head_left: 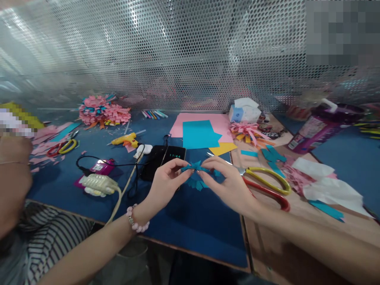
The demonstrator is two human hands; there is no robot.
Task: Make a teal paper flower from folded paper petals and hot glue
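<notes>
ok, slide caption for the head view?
Left hand and right hand pinch cut blue paper over a blue table, scissors nearby.

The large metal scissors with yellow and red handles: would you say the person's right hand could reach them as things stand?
Probably yes: the scissors lie just beside the right hand, their yellow handle uncovered, though that hand would likely need to release the fringed blue paper piece first.

A pale pink beaded bracelet (133, 223) (some beads look silvery) rings the bare left wrist (142, 212).
</notes>
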